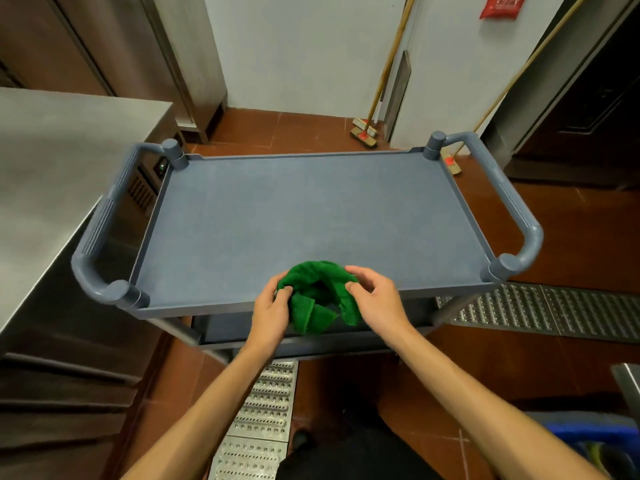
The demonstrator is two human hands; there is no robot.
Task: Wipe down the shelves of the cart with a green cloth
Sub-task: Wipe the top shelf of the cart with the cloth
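Green cloth (317, 289) pinched by curled left hand (272, 315), right hand (379, 301).

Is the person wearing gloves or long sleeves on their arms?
No. The left hand and right hand have no gloves, rings or watch on them. No sleeves show anywhere in the picture either.

Blue-grey cart (221, 309), top shelf (311, 209) flat with low raised rim, tube handle at each short end. Green cloth (318, 292) bunched at near rim, part over shelf, part hanging past edge, gripped by left hand (270, 313) and right hand (377, 299). Lower shelf (225, 329) partly visible beneath. Cart stands on red-brown tiled floor (571, 216), metal drain grates (554, 310) alongside
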